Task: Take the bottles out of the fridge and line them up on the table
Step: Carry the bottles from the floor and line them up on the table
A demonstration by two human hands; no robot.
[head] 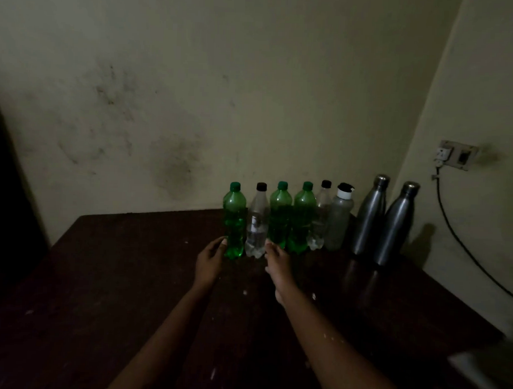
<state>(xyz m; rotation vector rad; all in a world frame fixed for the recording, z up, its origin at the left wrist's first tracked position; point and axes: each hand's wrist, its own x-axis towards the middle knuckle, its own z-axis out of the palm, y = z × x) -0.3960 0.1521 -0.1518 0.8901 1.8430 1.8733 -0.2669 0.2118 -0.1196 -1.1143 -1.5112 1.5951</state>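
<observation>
Bottles (304, 219) line the dark table (130, 277), with the left hand (211, 258) and right hand (277, 262) just beside them, fingers relaxed, gripping nothing.

Matt metal flasks (368, 218) (glossy plastic bottles (234, 222))

Two bare forearms stretch forward from the lower edge, side by side and converging slightly. The left hand (211, 259) is held edge-up, fingers loosely extended, palm turned inward. The right hand (277, 263) mirrors it with fingers (269, 247) straight; in the dim light, its thumb cannot be made out.
</observation>
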